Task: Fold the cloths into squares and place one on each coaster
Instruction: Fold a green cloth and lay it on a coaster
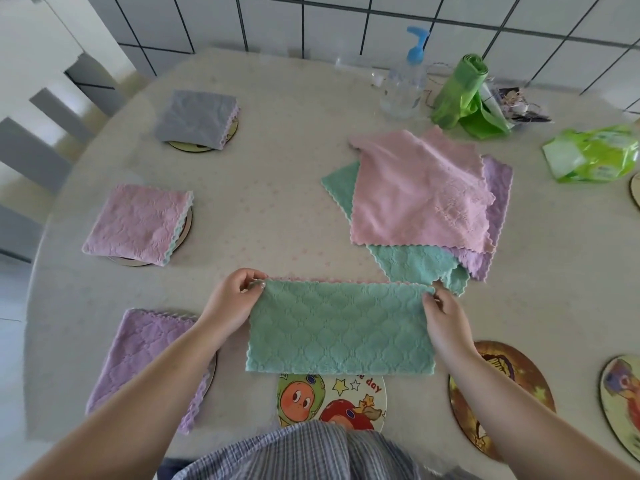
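1. Done, far left: grey folded cloth (197,119), a rough square, resting on a coaster (232,130) of which only the rim shows beneath it.
2. Done, mid left: pink folded cloth (136,223), squared, on a second coaster (185,226), edge visible at its right side.
3. Done, near left: purple folded cloth (149,355), squared, over a third coaster (212,367); the left forearm crosses part of it.
4. In hand: green cloth (341,327), folded once into a long rectangle with a pink edge showing along its far side. It lies on the tabletop (277,209) in front of the person, its near edge overlapping the cartoon coaster (332,400).
5. Left hand (232,299): thumb and fingers pinch the far left corner of the green cloth.
6. Right hand (446,318): fingers curled, pinching the far right corner of the same cloth.
7. Judged step: first fold complete; a second fold, end to end, is needed to make the square before it is set down, most likely on the cartoon coaster.
8. Waiting: unfolded pile (422,202) to the right, well apart from the finished cloths; pink on top, a purple and at least one green beneath.
9. Bare coasters: brown coaster (512,382) near the right forearm, another (620,393) at the right edge, and a sliver of one more (635,188) further back.
10. Tally, as judged: three placed, one half folded, about three unfolded; roughly midway.
11. Unrelated: spray bottle (407,81), green bag roll (464,91), wipes packet (592,152).
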{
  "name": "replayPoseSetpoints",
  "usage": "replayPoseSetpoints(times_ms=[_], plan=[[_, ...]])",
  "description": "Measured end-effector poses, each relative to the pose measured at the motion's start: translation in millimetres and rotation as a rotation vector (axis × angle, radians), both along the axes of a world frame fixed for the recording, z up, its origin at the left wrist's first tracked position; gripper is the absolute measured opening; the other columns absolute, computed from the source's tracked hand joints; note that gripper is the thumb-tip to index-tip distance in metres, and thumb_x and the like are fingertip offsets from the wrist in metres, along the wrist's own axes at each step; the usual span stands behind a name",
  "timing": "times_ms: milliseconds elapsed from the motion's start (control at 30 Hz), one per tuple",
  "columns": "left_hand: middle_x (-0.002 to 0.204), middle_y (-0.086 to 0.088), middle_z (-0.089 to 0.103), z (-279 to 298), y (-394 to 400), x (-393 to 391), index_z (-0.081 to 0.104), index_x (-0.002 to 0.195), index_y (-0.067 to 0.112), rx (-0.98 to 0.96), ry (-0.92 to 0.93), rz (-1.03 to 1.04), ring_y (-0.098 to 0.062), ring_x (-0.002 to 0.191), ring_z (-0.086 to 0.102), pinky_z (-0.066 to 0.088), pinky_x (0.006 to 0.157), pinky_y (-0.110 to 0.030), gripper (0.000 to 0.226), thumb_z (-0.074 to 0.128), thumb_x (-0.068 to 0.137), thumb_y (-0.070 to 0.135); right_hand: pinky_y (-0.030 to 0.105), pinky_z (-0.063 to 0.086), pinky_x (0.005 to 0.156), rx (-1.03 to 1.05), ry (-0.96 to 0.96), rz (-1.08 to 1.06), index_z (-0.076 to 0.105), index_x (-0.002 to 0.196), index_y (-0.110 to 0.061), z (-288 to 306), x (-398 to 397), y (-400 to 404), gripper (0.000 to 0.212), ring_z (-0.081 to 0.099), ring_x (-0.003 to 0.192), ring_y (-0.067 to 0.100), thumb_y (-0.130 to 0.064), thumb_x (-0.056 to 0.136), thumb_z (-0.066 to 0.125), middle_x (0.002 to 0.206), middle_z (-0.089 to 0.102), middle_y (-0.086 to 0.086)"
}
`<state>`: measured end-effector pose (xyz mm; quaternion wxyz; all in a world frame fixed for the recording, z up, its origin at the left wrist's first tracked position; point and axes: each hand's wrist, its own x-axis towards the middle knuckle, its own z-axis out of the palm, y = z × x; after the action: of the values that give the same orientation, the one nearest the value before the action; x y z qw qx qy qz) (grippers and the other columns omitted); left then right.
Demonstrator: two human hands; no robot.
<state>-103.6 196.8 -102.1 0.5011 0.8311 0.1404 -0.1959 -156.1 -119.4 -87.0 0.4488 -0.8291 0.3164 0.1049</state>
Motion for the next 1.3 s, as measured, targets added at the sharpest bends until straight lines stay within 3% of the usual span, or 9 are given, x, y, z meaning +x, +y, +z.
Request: replayPoseSetpoints(times_ms=[233,300,367,600,733,867,1000,1133,1300], plan=[[0.098,0.002,0.063,-6,0,-1,0.06,0.104,0.023,0.041,-0.037,0.077,-0.015,0.091,0.061,0.051,0.076,-0.034,0.016,0.061,0.088,0.025,0.026,0.031,0.046,-0.045,-0.037,-0.022,0.04,0.138,-0.02,-5,0,0,0.042,0.047,0.051,0.02,-0.031,0.097,0.04,0.067,0.045,-0.01],[0.096,0.004,0.062,-6,-3,-1,0.058,0.107,0.021,0.056,-0.058,0.112,-0.014,0.088,0.061,0.047,0.069,-0.027,0.021,0.062,0.087,0.024,0.025,0.03,0.048,-0.07,-0.084,0.001,0.054,0.111,-0.02,-6,0,0,0.021,0.047,0.053,0.022,-0.03,0.097,0.042,0.063,0.044,-0.007],[0.095,0.005,0.062,-5,-6,-1,0.058,0.108,0.02,0.061,-0.081,0.144,-0.013,0.086,0.061,0.045,0.066,-0.025,0.023,0.063,0.087,0.025,0.023,0.027,0.046,-0.086,-0.126,0.004,0.046,0.09,-0.017,-7,0,-1,0.015,0.038,0.047,0.013,-0.03,0.097,0.042,0.06,0.041,-0.007],[0.092,0.008,0.059,-5,-9,4,0.058,0.111,0.018,0.107,-0.11,0.168,-0.008,0.082,0.058,0.041,0.061,-0.02,0.028,0.064,0.086,0.027,0.026,0.029,0.051,-0.077,-0.135,-0.018,0.054,0.101,-0.011,-13,3,-3,0.023,0.04,0.052,0.012,-0.03,0.096,0.043,0.065,0.048,-0.004],[0.106,0.004,0.055,2,-13,0,0.054,0.117,0.017,0.204,-0.185,0.137,-0.009,0.089,0.055,0.041,0.072,-0.019,0.034,0.064,0.085,0.025,0.03,0.043,0.074,-0.08,-0.143,-0.04,0.052,0.118,-0.017,-6,4,1,0.027,0.057,0.091,0.015,-0.029,0.094,0.048,0.108,0.061,0.0],[0.126,0.004,0.048,14,-34,-31,0.055,0.12,0.019,0.424,-0.495,-0.207,-0.009,0.117,0.039,0.032,0.103,-0.037,0.032,0.057,0.088,0.024,0.038,0.026,0.11,-0.393,-0.33,0.375,0.047,0.129,-0.017,10,-8,18,0.039,0.029,0.132,0.011,-0.022,0.09,0.052,0.139,0.037,-0.005],[0.135,0.009,0.047,3,-73,-73,0.05,0.127,0.025,0.422,-0.575,-0.689,-0.007,0.131,0.032,0.026,0.112,-0.04,0.035,0.037,0.094,0.031,0.046,0.002,0.116,-0.51,-0.217,0.883,0.029,0.142,-0.024,-4,-32,59,0.056,0.003,0.141,0.009,-0.025,0.091,0.05,0.151,0.015,-0.011],[0.144,0.001,0.042,-19,-71,-79,0.038,0.138,0.02,0.62,-0.587,-0.861,-0.017,0.139,0.027,0.019,0.114,-0.043,0.048,0.03,0.095,0.039,0.055,0.012,0.113,-0.668,-0.12,0.955,0.035,0.14,-0.022,-27,-47,71,0.056,0.016,0.14,0.017,-0.047,0.09,0.035,0.15,0.031,0.004],[0.152,-0.003,0.026,-25,-44,-67,0.027,0.143,0.021,0.767,-0.585,-0.982,-0.019,0.142,0.015,0.014,0.109,-0.043,0.063,0.021,0.094,0.059,0.055,0.005,0.108,-0.789,-0.064,0.962,0.028,0.143,-0.028,-32,-51,45,0.061,0.014,0.142,0.019,-0.06,0.091,0.024,0.154,0.023,0.004]])
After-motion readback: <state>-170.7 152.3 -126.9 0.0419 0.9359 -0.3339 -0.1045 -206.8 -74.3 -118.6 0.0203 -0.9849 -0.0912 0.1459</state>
